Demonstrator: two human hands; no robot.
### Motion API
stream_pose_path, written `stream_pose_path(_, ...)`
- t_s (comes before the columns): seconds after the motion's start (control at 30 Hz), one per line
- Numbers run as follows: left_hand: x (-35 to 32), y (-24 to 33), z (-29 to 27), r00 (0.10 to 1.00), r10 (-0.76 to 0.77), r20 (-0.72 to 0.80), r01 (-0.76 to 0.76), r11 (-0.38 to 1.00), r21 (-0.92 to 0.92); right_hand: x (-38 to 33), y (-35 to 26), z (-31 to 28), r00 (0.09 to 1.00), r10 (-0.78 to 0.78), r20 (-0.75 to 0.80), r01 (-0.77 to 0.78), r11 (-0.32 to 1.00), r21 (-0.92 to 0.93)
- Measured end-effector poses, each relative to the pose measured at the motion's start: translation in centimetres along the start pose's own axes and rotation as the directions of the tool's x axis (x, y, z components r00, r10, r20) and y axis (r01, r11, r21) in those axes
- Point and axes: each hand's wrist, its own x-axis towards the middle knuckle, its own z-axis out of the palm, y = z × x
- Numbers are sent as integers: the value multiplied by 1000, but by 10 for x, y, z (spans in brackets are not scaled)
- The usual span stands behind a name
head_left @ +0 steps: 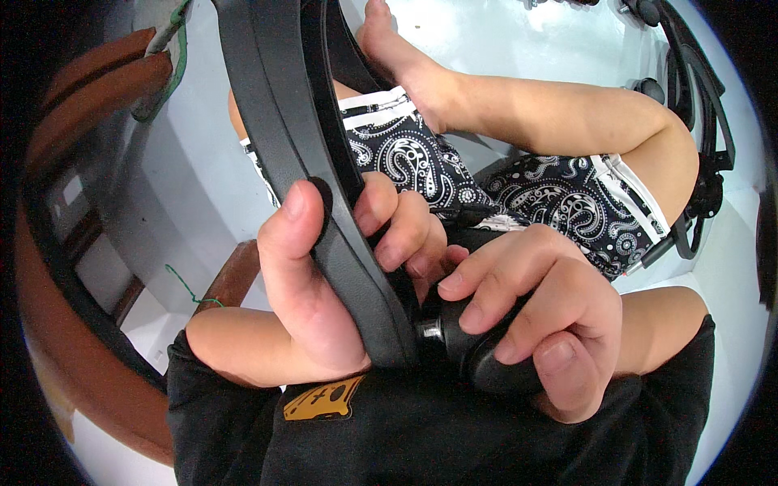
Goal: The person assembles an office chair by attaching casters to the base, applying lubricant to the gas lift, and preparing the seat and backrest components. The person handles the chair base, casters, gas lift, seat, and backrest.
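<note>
Left hand clamped around the curved black plastic part, thumb pressed flat on its near face, fingers curled over the far edge — closed tight on it. Right hand wrapped around a black screwdriver handle, fingers closed, the metal collar butted against the lower end of the part. Both held close to the body, above the lap and the patterned shorts, with the pale floor beyond.

Best done with the driver kept square to the part — no tilt, or the tip probably slips out. Steady push along the shaft while turning from the wrist. Left thumb braced hard to stop the part twisting. Tip itself hidden behind the part, so seating judged by feel.
</note>
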Motion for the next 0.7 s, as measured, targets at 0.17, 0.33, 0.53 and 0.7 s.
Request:
stream_pose_path(0.17,1,-2,0,1000,8,-14,-8,1000,26,2,-11,4,981,185,-59,-185,983,18)
stream_pose_path(0.33,4,-6,4,998,19,-60,-15,997,76,5,-22,4,920,366,-141,-367,930,24)
stream_pose_path(0.53,-4,-6,6,977,-2,-213,56,968,245,1,-21,8,847,506,-162,-507,861,37)
stream_pose_path(0.7,-5,-3,-11,999,39,0,-38,969,243,-5,-13,11,952,298,-74,-298,954,5)
